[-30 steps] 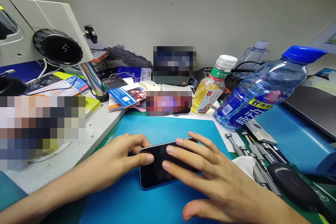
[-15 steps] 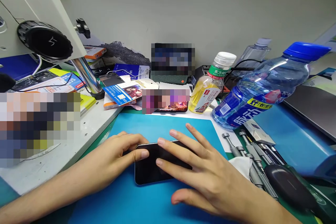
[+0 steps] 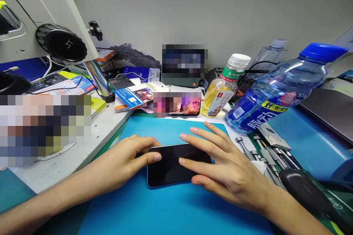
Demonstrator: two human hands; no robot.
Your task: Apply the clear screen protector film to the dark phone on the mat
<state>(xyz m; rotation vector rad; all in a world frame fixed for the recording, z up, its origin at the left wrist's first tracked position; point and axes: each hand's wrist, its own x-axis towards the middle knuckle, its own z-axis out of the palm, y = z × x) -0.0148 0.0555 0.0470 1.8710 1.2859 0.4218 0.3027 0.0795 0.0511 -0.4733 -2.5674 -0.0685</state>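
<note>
A black phone (image 3: 171, 167) lies screen up on a blue mat (image 3: 165, 209). My left hand (image 3: 125, 163) curls around its left end, thumb pressed on the glass and fingers behind the top edge. My right hand (image 3: 223, 167) lies flat over the phone's right part, fingers stretched and spread, fingertips on the screen.
A microscope head and its steel post (image 3: 96, 77) stand at the left over a white base (image 3: 82, 150). Behind the mat lie cards, a small lit screen (image 3: 190, 107), a yellow bottle (image 3: 217, 93) and a large blue bottle (image 3: 278, 93). Screwdrivers (image 3: 261, 154) and a black case (image 3: 306, 192) sit at the right.
My right hand has drawn back to the right, uncovering more of the screen, and its thumb now tucks against the phone's near edge. The left hand keeps its hold.
</note>
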